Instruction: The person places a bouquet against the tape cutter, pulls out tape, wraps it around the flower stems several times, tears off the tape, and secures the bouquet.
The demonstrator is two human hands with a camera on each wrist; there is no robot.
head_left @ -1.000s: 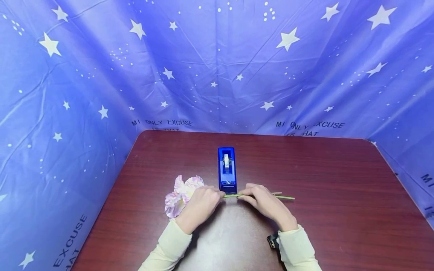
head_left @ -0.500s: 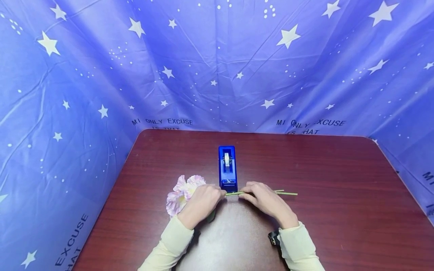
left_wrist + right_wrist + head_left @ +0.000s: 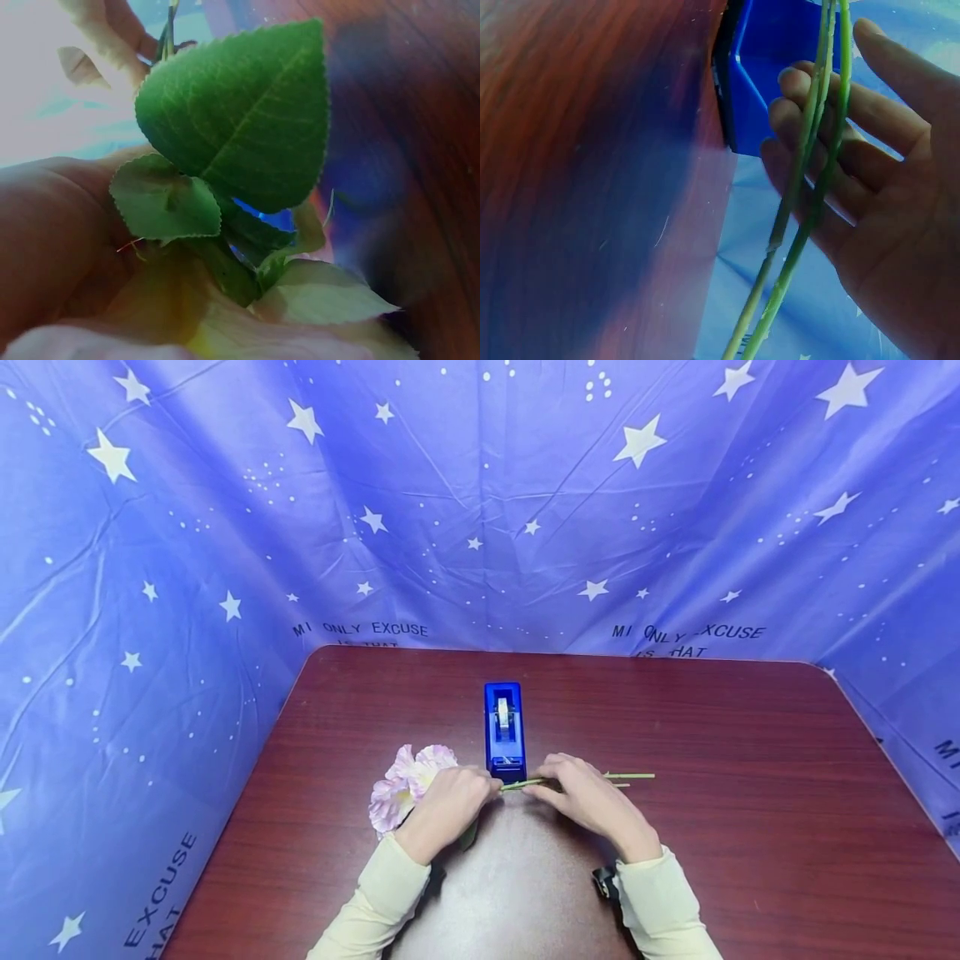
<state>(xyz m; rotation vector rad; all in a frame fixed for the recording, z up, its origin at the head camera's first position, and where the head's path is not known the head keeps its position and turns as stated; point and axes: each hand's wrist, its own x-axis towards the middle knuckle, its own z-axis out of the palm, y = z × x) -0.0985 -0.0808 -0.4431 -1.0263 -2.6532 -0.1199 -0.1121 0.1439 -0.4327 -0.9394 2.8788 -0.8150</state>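
Red-brown wood-grain surface [image 3: 712,735]: one, spreading back to two rounded far corners
Blue-violet star-printed fabric [image 3: 480,468]: hanging beyond the far edge and along both side edges
Pale pink ruffled flowers [image 3: 405,768]: at least two, lying beside the left hand [image 3: 453,802], toward the left edge
Slim green stems [image 3: 845,60]: running between the hands, two ends pointing toward the right edge
Blue plastic tape dispenser [image 3: 504,750]: one, standing just beyond the stems, toward the far edge
Left fingers: gripping the stems near the flowers
Right hand [image 3: 588,797]: touching the stems, fingers reaching loosely behind them, thumb standing apart
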